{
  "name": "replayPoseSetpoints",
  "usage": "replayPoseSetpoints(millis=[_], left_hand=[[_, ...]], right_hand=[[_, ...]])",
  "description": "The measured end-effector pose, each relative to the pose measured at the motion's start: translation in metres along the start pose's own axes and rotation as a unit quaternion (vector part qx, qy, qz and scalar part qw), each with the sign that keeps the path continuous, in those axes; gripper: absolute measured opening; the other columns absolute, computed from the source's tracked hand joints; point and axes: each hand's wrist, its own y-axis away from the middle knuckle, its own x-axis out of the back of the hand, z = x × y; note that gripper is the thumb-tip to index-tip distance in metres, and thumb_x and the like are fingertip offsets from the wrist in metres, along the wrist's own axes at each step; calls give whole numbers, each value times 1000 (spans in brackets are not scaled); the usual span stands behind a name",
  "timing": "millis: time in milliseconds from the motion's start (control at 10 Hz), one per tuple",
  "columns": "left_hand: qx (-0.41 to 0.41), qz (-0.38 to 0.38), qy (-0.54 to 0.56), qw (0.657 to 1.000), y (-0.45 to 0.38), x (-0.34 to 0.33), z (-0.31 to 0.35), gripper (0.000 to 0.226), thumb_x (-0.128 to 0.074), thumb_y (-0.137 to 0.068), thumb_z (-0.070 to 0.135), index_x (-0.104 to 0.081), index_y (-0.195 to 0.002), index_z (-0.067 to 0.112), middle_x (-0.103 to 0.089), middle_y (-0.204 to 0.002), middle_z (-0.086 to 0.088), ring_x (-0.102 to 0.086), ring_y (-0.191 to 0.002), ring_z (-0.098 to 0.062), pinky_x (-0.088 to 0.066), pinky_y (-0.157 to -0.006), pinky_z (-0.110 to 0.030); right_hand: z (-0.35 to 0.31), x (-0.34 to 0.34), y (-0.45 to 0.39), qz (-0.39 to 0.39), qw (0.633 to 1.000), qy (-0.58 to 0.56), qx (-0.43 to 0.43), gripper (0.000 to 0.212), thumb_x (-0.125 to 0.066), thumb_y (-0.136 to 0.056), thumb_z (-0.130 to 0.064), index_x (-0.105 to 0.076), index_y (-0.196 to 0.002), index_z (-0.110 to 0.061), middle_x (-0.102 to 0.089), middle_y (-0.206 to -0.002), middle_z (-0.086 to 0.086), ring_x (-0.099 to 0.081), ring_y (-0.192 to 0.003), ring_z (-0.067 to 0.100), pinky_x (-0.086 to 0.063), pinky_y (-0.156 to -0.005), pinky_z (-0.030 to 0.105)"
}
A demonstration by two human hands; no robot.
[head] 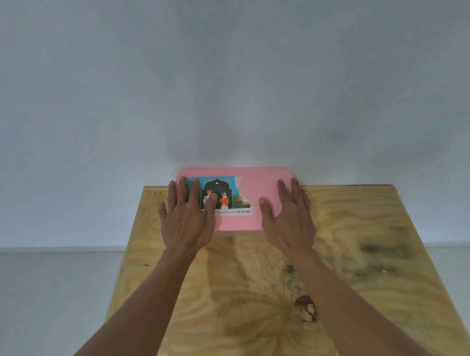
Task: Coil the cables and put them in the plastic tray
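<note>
Plywood table [359, 262] fills the lower frame against a white wall [232, 71]; at its 12 o'clock edge, touching the wall, sits the pink plastic tray [257, 189], lid on, torn printed label [228, 196] on top (no cables in view, likely inside or not fetched yet). Left hand [187, 218] lies flat at the tray's 9 o'clock, right hand [291, 219] flat at 3 o'clock, fingers spread and straight, gripping nothing. Probably steadying or sliding it.

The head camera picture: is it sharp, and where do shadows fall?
Head view: slightly soft throughout; the table's edges splay from wide-angle distortion; both forearms cast shadows on the wood toward the pink box, and faint shadows streak the wall above it.
</note>
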Motion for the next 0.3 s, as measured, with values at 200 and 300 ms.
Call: replayPoseSetpoints(millis=[200,300], left_hand=[[-15,1,38,999,27,17,7,68,-22,-102,59,-33,-156,19,-26,-167,-4,-14,-155,-25,-18,-122,-50],[-24,6,87,996,68,32,8,77,-17,-96,64,-37,-155,19,-33,-164,-4,-22,-154,-23,-26,-121,-46]], right_hand=[[-3,21,22,-21,1000,-4,8,66,-46,-98,-50,-28,-155,-22,-17,-165,2,-15,-152,22,-23,-122,42],[-6,42,56,-27,999,-27,12,65,-46,-98,-48,-29,-155,-20,-22,-164,1,-18,-151,19,-23,-121,39]])
